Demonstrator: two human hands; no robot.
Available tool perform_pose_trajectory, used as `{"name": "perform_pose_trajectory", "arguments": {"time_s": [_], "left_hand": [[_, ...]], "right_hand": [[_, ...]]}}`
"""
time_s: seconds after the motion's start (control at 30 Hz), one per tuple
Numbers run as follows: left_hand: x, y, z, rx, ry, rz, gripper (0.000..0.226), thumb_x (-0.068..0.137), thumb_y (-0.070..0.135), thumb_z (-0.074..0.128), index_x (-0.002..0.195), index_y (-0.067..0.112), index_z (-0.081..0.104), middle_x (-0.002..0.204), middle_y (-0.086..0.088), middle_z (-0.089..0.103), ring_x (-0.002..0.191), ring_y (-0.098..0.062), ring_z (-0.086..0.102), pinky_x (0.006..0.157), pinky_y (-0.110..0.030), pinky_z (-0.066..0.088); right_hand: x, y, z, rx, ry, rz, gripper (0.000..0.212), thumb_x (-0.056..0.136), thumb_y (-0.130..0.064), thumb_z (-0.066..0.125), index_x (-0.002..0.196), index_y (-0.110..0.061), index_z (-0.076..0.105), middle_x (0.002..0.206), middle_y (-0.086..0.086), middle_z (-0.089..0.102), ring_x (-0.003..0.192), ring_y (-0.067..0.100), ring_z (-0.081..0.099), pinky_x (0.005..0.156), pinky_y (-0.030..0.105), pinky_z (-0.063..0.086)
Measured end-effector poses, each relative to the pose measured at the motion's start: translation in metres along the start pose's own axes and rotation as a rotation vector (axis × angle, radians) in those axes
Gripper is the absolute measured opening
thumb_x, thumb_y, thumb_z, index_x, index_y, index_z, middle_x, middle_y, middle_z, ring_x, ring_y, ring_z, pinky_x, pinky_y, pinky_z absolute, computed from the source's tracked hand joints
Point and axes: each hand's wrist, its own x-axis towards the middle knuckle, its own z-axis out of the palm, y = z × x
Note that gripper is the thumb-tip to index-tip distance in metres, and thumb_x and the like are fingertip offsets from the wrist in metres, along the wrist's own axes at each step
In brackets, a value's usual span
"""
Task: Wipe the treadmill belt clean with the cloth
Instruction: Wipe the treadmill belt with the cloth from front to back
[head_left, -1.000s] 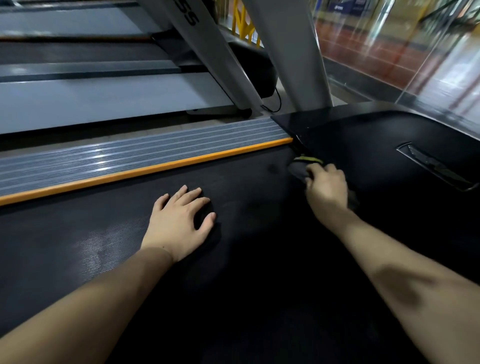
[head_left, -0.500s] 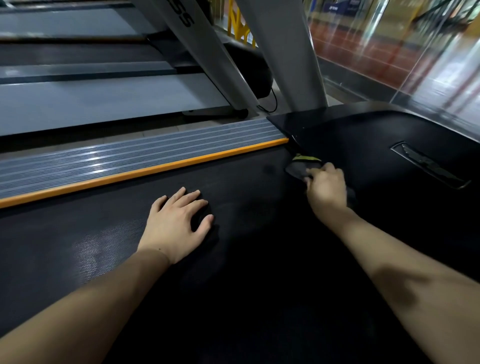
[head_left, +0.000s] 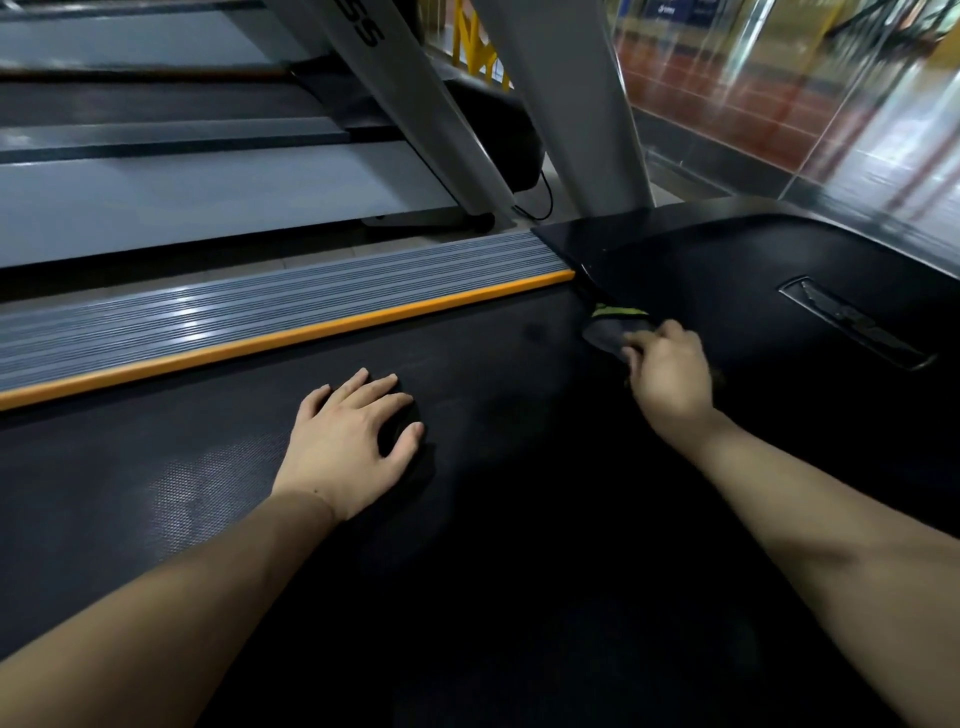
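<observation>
Right hand (head_left: 670, 379) grips cloth (head_left: 613, 330) on treadmill belt (head_left: 493, 364) at motor cover (head_left: 727, 291) edge; left hand (head_left: 348, 441) flat on belt, fingers spread.

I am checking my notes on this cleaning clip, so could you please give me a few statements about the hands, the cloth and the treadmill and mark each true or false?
1. The left hand lies flat on the treadmill belt with its fingers spread. True.
2. The right hand holds the cloth. True.
3. The cloth lies in the middle of the belt, away from the motor cover. False: it is at the belt's front end, against the cover.
4. The strip along the side rail is blue. False: it is orange.
5. Both hands hold the cloth. False: only the right one does.
</observation>
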Motion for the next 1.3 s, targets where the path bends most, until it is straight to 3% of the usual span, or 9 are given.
{"name": "perform_pose_trajectory", "arguments": {"time_s": [0.23, 0.33, 0.47, 0.57, 0.73, 0.83, 1.0, 1.1, 1.3], "left_hand": [[0.001, 0.0, -0.001, 0.0, 0.013, 0.004, 0.057, 0.091, 0.067, 0.031, 0.13, 0.04, 0.062, 0.15, 0.018, 0.048, 0.149, -0.009, 0.028, 0.121, -0.042, 0.019], [0.002, -0.001, -0.002, 0.008, 0.008, 0.013, 0.057, 0.091, 0.067, 0.03, 0.129, 0.041, 0.062, 0.149, 0.019, 0.049, 0.149, -0.008, 0.028, 0.121, -0.041, 0.02], [0.004, -0.001, -0.001, 0.001, 0.012, 0.005, 0.057, 0.091, 0.067, 0.03, 0.129, 0.04, 0.063, 0.149, 0.019, 0.05, 0.149, -0.008, 0.029, 0.121, -0.041, 0.02], [0.004, 0.001, -0.001, 0.01, 0.002, 0.006, 0.058, 0.091, 0.068, 0.029, 0.131, 0.04, 0.061, 0.15, 0.019, 0.048, 0.149, -0.007, 0.027, 0.121, -0.041, 0.019], [0.003, 0.002, -0.002, 0.003, 0.003, 0.015, 0.059, 0.091, 0.068, 0.029, 0.131, 0.04, 0.062, 0.15, 0.018, 0.048, 0.149, -0.008, 0.028, 0.121, -0.041, 0.019], [0.001, 0.0, -0.001, 0.014, 0.004, 0.017, 0.058, 0.091, 0.067, 0.029, 0.131, 0.04, 0.062, 0.15, 0.018, 0.048, 0.149, -0.008, 0.027, 0.121, -0.041, 0.02], [0.001, 0.0, 0.0, -0.007, 0.013, 0.018, 0.057, 0.091, 0.067, 0.03, 0.129, 0.039, 0.062, 0.149, 0.017, 0.049, 0.149, -0.009, 0.028, 0.121, -0.042, 0.02], [0.002, 0.0, 0.001, -0.012, 0.018, 0.019, 0.056, 0.091, 0.066, 0.031, 0.128, 0.039, 0.063, 0.149, 0.017, 0.05, 0.149, -0.01, 0.029, 0.121, -0.042, 0.02], [0.001, 0.0, -0.004, 0.005, 0.081, 0.047, 0.049, 0.091, 0.063, 0.036, 0.117, 0.038, 0.069, 0.132, 0.015, 0.06, 0.134, -0.013, 0.045, 0.111, -0.041, 0.03]], "right_hand": [[-0.068, -0.119, -0.017, 0.227, -0.091, -0.271, 0.016, 0.083, -0.027, 0.068, 0.097, -0.023, 0.074, 0.086, 0.011, 0.06, 0.077, 0.035, 0.056, 0.07, 0.039, 0.049], [-0.057, -0.101, -0.015, 0.214, -0.084, -0.39, 0.019, 0.085, -0.028, 0.067, 0.103, -0.024, 0.074, 0.09, 0.008, 0.059, 0.082, 0.033, 0.057, 0.069, 0.038, 0.052], [-0.006, -0.009, -0.008, 0.008, -0.017, -0.075, 0.022, 0.09, -0.029, 0.059, 0.105, -0.023, 0.073, 0.099, 0.01, 0.057, 0.091, 0.036, 0.055, 0.074, 0.043, 0.053], [-0.012, -0.025, -0.016, -0.036, 0.024, 0.067, 0.017, 0.089, -0.026, 0.064, 0.098, -0.018, 0.074, 0.098, 0.014, 0.058, 0.087, 0.037, 0.055, 0.072, 0.04, 0.049], [-0.08, -0.128, -0.022, 0.225, -0.119, -0.276, 0.018, 0.085, -0.031, 0.063, 0.098, -0.024, 0.074, 0.087, 0.009, 0.059, 0.08, 0.033, 0.056, 0.072, 0.038, 0.049], [-0.067, -0.106, -0.02, 0.245, -0.106, -0.414, 0.02, 0.087, -0.028, 0.063, 0.103, -0.024, 0.074, 0.089, 0.009, 0.059, 0.081, 0.033, 0.056, 0.073, 0.038, 0.051], [-0.003, 0.003, -0.011, 0.001, -0.015, -0.016, 0.019, 0.09, -0.025, 0.06, 0.101, -0.018, 0.074, 0.099, 0.013, 0.057, 0.088, 0.039, 0.055, 0.072, 0.041, 0.052], [-0.021, -0.027, -0.015, -0.029, 0.002, 0.072, 0.015, 0.086, -0.023, 0.066, 0.095, -0.014, 0.074, 0.096, 0.017, 0.058, 0.084, 0.041, 0.054, 0.07, 0.041, 0.048], [-0.086, -0.117, -0.033, 0.282, -0.131, -0.385, 0.018, 0.086, -0.026, 0.066, 0.102, -0.021, 0.074, 0.091, 0.009, 0.06, 0.082, 0.032, 0.055, 0.074, 0.038, 0.049]]}}
